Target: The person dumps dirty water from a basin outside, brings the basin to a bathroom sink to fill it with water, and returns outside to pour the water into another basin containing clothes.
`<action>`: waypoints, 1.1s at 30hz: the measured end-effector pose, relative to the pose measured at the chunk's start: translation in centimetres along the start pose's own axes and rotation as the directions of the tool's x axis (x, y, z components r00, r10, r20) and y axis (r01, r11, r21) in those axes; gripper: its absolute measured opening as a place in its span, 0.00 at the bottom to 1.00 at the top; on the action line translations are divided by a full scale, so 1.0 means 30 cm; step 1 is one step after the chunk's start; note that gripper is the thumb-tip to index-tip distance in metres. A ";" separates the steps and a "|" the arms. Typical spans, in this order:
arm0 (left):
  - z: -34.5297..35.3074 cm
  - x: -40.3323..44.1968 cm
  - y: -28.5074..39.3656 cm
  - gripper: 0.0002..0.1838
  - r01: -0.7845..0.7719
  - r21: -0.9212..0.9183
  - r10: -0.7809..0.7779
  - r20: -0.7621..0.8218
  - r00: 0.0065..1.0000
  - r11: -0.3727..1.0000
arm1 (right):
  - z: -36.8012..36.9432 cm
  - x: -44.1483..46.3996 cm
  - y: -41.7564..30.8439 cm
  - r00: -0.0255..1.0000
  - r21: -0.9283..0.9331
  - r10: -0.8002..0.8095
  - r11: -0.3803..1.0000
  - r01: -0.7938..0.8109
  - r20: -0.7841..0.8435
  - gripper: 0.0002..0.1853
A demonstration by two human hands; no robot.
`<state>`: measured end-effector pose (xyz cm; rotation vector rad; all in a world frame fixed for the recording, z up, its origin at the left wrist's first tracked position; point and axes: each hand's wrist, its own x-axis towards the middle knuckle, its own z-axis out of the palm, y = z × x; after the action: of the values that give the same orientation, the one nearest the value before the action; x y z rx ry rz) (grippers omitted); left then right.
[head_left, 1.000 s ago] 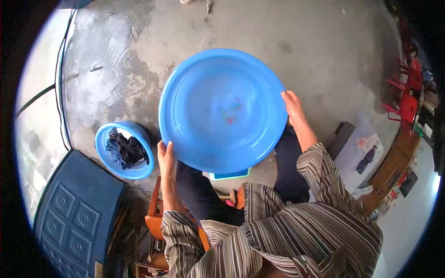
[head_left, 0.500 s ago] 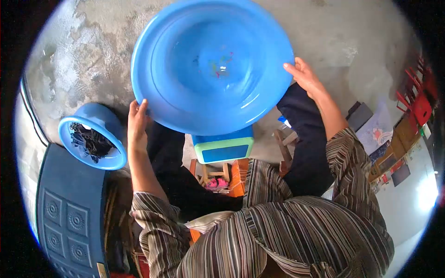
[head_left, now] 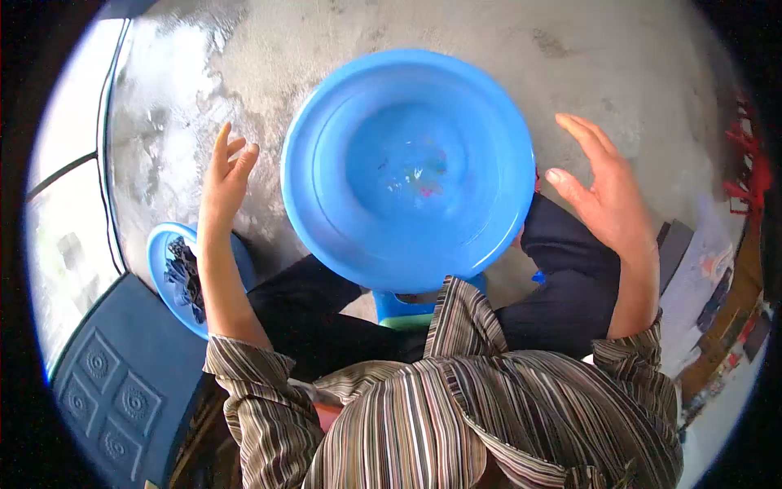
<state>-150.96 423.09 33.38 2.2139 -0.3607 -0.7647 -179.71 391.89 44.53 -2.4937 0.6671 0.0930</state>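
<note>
A large blue plastic basin (head_left: 326, 236) rests on a blue stool (head_left: 393, 306) between my knees. A faint printed pattern and a bright reflection show at the basin's bottom. My left hand (head_left: 226, 175) is in the air to the left of the basin, apart from its rim, with fingers spread and nothing in them. On the other side, my right hand (head_left: 607, 191) is raised off the rim, thumb and fingers wide apart and holding nothing. Part of the stool is hidden under the basin.
A smaller blue bucket (head_left: 156, 265) with dark cloth (head_left: 184, 277) in it stands at the left, partly behind my left forearm. A dark blue panelled door (head_left: 122, 383) is at the lower left. Red chairs (head_left: 745, 167) are at the far right. The concrete floor (head_left: 269, 49) has wet patches.
Both hands have let go of the basin's rim and moved apart from it. The basin sits lower in view, over the stool. The whole view has shifted somewhat.
</note>
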 end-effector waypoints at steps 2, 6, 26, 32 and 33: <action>-0.022 -0.047 0.086 0.32 -0.073 0.045 0.075 -0.060 0.995 0.996 | -0.035 -0.061 -0.061 0.991 -0.052 -0.086 0.995 0.081 -0.098 0.28; -0.039 -0.163 0.136 0.28 -0.286 -0.261 0.208 -0.291 0.934 0.922 | 0.047 -0.130 -0.167 0.935 0.124 -0.258 0.948 0.293 -0.242 0.25; 0.233 -0.591 0.102 0.26 -0.415 -0.115 0.377 -0.254 0.891 0.903 | 0.302 -0.091 0.030 0.958 0.001 -0.144 0.989 0.148 0.250 0.22; 0.292 -0.480 -0.058 0.31 -0.102 0.125 0.137 -0.319 0.938 0.987 | 0.387 0.011 0.270 0.974 0.035 0.070 0.996 -0.079 0.216 0.22; 0.303 -0.462 -0.097 0.31 -0.093 0.119 0.126 -0.314 0.941 0.989 | 0.396 0.017 0.289 0.984 -0.034 0.127 0.992 -0.123 0.127 0.23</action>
<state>-167.42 426.40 32.05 2.3436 -0.3623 -0.3223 -182.56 391.68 30.10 -2.4442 0.7714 0.3083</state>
